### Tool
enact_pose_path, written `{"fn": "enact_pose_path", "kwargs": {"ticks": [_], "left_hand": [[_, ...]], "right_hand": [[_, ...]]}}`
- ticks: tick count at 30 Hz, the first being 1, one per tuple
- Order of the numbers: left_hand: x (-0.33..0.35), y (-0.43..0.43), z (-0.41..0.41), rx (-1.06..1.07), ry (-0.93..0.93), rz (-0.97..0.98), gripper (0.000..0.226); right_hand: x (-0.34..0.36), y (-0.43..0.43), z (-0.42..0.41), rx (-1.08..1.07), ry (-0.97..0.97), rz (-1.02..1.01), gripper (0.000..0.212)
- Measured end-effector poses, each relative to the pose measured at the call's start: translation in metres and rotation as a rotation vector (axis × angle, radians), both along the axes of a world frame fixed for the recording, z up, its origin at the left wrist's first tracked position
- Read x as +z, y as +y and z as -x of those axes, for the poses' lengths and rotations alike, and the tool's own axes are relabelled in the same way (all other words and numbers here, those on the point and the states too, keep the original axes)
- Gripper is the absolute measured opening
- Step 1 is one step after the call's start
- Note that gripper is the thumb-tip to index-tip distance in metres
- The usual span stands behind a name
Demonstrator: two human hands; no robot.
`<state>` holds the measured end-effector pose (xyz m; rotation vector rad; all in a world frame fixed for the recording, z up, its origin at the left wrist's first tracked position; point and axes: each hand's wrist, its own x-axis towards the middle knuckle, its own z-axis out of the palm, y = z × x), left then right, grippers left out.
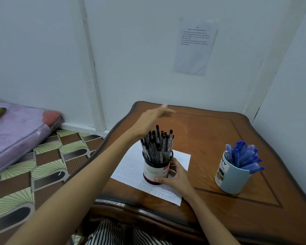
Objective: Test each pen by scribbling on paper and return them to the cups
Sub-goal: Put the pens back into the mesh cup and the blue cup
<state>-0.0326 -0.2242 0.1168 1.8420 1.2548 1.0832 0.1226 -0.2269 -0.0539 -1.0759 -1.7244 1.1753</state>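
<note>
A black-rimmed cup [153,171] packed with several black-capped pens [157,145] stands on a white sheet of paper [129,167] near the table's front left. My right hand [175,175] grips the cup's right side near its base. My left hand [152,119] hovers above and behind the pens, fingers straight, blurred, holding nothing. A pale blue mug [232,177] full of several blue pens [244,156] stands to the right on the wooden table [210,131].
The table sits in a corner against white walls, with a printed notice [194,45] taped on the wall behind. To the left lie a patterned floor [42,160] and a purple mattress [16,131]. Striped fabric shows at the table's near edge.
</note>
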Motion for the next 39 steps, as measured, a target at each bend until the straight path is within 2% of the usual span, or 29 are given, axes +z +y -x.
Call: {"fn": "enact_pose_path", "kwargs": {"ticks": [2,3,6,7,9,15,18,21,23,26,30,33,37,39], "left_hand": [[-0.007,-0.005,0.007,0.062,-0.236,-0.02,0.053],[-0.014,-0.009,0.011,0.099,-0.292,-0.024,0.062],[-0.053,-0.025,0.02,0.174,-0.292,0.058,0.121],[-0.065,-0.031,0.019,0.153,-0.267,0.091,0.133],[-0.083,-0.04,0.012,0.11,-0.235,0.137,0.143],[-0.097,-0.037,-0.013,0.314,-0.209,-0.05,0.14],[-0.1,-0.032,-0.015,0.401,-0.238,-0.092,0.122],[-0.099,-0.027,-0.012,0.407,-0.251,-0.146,0.098],[-0.092,-0.025,-0.009,0.396,-0.254,-0.2,0.089],[-0.08,-0.022,-0.004,0.299,-0.231,-0.195,0.094],[-0.077,-0.028,0.004,0.147,-0.107,-0.037,0.122],[-0.087,-0.031,0.005,0.183,0.008,-0.127,0.131],[-0.104,-0.036,0.007,0.229,-0.094,-0.08,0.13],[-0.111,-0.038,0.009,0.214,-0.152,-0.055,0.12]], "right_hand": [[-0.001,0.0,-0.001,0.004,0.003,-0.006,0.082],[0.0,0.0,-0.001,0.002,0.006,-0.006,0.084],[-0.001,0.0,-0.001,0.001,0.0,-0.003,0.083],[-0.002,0.0,-0.001,-0.002,-0.004,-0.007,0.082],[-0.005,0.002,-0.001,-0.005,-0.008,-0.017,0.081],[-0.003,0.001,0.0,0.0,0.016,-0.008,0.065],[-0.003,0.0,0.001,-0.004,0.003,-0.025,0.074],[-0.004,0.001,0.001,-0.006,0.0,-0.022,0.077],[-0.004,0.002,0.001,-0.012,-0.018,-0.032,0.081],[-0.006,0.004,0.001,-0.011,-0.022,-0.032,0.083],[-0.004,0.002,0.001,-0.002,0.017,-0.023,0.073],[-0.003,0.001,0.001,0.009,0.047,-0.026,0.068],[-0.005,0.001,0.002,0.008,0.069,-0.024,0.07],[-0.005,0.001,0.001,0.004,0.069,-0.024,0.071]]}}
